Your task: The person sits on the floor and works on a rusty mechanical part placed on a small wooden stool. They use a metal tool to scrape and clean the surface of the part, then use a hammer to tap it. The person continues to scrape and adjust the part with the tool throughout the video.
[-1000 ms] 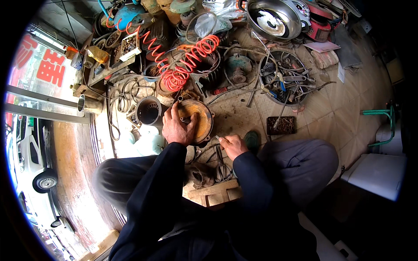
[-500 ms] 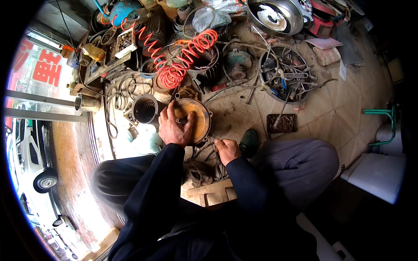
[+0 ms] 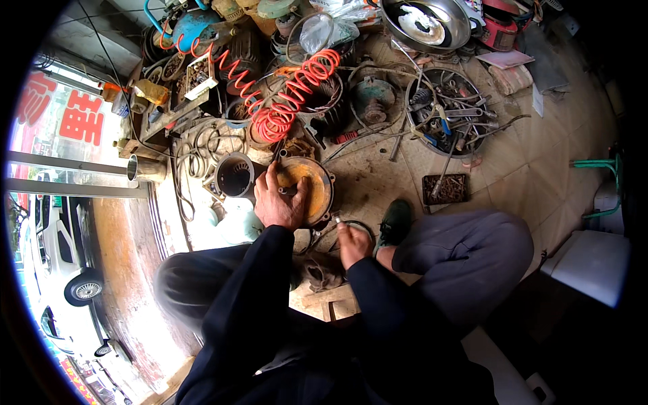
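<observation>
My left hand (image 3: pixel 280 200) lies over the left side of a round metal cover (image 3: pixel 316 189), worn orange on its face. Its thumb and fingers are bent, gripping the cover around a short dark stub (image 3: pixel 287 191). Just below the cover's lower right rim, my right hand (image 3: pixel 354 243) is closed on a slim tool with a pale metal tip (image 3: pixel 338 219); the fist hides the rest, so its kind does not show. Left of the cover stands an open grey motor housing (image 3: pixel 235 175). Beneath my hands, a dark crumpled lump (image 3: pixel 322 270) rests by a wooden frame (image 3: pixel 337 304).
A coiled red air hose (image 3: pixel 273 121) hangs beyond the cover. To the far right stands a round basin (image 3: pixel 412 111) full of tools, with a small tray of bolts (image 3: pixel 445 189) nearer. My shoe (image 3: pixel 394 219) is right of my right hand. A steel bowl (image 3: pixel 466 30) stands far back.
The whole view has shifted slightly. My right hand has turned, and the tool's pale tip now points up near the cover's rim. My left hand stays on the cover.
</observation>
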Available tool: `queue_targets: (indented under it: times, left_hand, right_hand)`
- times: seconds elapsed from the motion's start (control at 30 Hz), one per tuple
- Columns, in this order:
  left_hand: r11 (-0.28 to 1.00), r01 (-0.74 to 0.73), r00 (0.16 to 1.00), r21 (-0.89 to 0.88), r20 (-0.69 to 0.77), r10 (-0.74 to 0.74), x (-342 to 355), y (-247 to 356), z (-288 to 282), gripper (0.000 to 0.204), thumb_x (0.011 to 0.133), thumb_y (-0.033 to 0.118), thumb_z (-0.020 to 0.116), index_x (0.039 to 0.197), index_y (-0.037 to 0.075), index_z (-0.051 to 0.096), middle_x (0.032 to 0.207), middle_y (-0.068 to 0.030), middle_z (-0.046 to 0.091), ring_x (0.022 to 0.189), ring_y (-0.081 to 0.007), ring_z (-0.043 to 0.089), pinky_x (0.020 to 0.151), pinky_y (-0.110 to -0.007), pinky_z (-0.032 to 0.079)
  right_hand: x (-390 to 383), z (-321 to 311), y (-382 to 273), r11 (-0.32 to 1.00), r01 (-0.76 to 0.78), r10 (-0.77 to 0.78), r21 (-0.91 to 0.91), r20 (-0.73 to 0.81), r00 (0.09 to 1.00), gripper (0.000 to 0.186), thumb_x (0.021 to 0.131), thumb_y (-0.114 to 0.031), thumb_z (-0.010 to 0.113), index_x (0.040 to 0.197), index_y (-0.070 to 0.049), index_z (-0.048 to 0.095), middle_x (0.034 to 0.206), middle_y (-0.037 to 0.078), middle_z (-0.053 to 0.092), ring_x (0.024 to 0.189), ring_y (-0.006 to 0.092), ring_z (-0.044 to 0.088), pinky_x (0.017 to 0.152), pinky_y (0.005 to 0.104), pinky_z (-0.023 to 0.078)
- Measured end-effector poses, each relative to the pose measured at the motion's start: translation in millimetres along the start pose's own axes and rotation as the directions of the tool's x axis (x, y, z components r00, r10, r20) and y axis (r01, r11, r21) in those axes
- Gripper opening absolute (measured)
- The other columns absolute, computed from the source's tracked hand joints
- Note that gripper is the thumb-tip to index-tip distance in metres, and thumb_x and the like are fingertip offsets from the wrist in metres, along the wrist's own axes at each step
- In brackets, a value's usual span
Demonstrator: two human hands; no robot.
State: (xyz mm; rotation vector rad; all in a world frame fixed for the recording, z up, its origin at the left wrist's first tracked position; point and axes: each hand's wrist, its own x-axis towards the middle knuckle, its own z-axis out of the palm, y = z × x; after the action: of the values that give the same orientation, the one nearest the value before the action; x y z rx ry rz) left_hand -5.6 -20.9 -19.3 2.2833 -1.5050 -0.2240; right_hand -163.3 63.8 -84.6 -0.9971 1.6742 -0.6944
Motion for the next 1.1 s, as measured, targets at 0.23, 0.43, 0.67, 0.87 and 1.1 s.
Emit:
queue_targets:
  times: [0.23, 0.43, 0.67, 0.87, 1.1]
  left_hand:
    - [1.0, 0.006, 1.0, 0.01, -0.005, -0.006, -0.8, 1.9, 1.3, 0.072, 0.08, 0.048, 0.07, 0.136, 0.011, 0.047, 0.127, -0.0161, 0.051, 0.121, -0.0354, 0.048, 0.1, -0.045, 0.042]
    - [1.0, -0.003, 1.0, -0.018, -0.002, 0.003, -1.1, 3.0, 4.2, 0.071, 0.079, 0.048, 0.071, 0.136, 0.011, 0.047, 0.126, -0.016, 0.052, 0.12, -0.036, 0.049, 0.098, -0.045, 0.043]
    - [1.0, -0.008, 1.0, -0.028, -0.002, 0.008, 0.0, -0.1, 7.8, 0.069, 0.08, 0.044, 0.071, 0.135, 0.01, 0.048, 0.124, -0.0169, 0.053, 0.116, -0.036, 0.052, 0.097, -0.045, 0.044]
    - [0.999, -0.028, 1.0, -0.017, 0.001, 0.028, 0.4, 3.6, 6.2, 0.069, 0.079, 0.043, 0.071, 0.134, 0.01, 0.048, 0.124, -0.017, 0.053, 0.116, -0.036, 0.053, 0.097, -0.045, 0.045]
    - [0.999, -0.027, 1.0, -0.02, -0.011, 0.026, 2.1, 1.4, 7.7, 0.068, 0.079, 0.043, 0.071, 0.134, 0.01, 0.048, 0.124, -0.0168, 0.054, 0.116, -0.036, 0.053, 0.097, -0.045, 0.044]
  right_hand:
    - [30.5, -51.3, -21.8, 0.991, 0.023, 0.008, -0.129, 0.235, 0.972, 0.048, 0.091, -0.039, 0.061, 0.059, -0.002, 0.062, 0.052, 0.009, 0.055, 0.05, 0.0201, 0.053, 0.055, 0.0367, 0.042]
    - [39.9, -46.7, -22.2, 0.986, 0.023, 0.027, -0.167, 0.288, 0.957, 0.048, 0.09, -0.041, 0.06, 0.062, -0.003, 0.066, 0.056, 0.014, 0.06, 0.058, 0.025, 0.061, 0.061, 0.0373, 0.047]
    - [37.6, -47.7, -34.2, 0.982, 0.054, 0.003, -0.181, 0.298, 0.955, 0.047, 0.09, -0.042, 0.058, 0.063, -0.005, 0.068, 0.062, 0.017, 0.064, 0.065, 0.0316, 0.066, 0.066, 0.0408, 0.05]
    - [46.2, -49.0, -40.7, 0.952, 0.067, 0.038, -0.297, 0.332, 0.942, 0.046, 0.09, -0.042, 0.057, 0.066, -0.005, 0.068, 0.066, 0.018, 0.066, 0.069, 0.0353, 0.067, 0.069, 0.044, 0.051]
    - [33.4, -42.2, -42.9, 0.951, 0.097, -0.023, -0.292, 0.248, 0.968, 0.046, 0.092, -0.042, 0.055, 0.068, -0.004, 0.067, 0.065, 0.017, 0.065, 0.069, 0.0352, 0.066, 0.068, 0.044, 0.05]
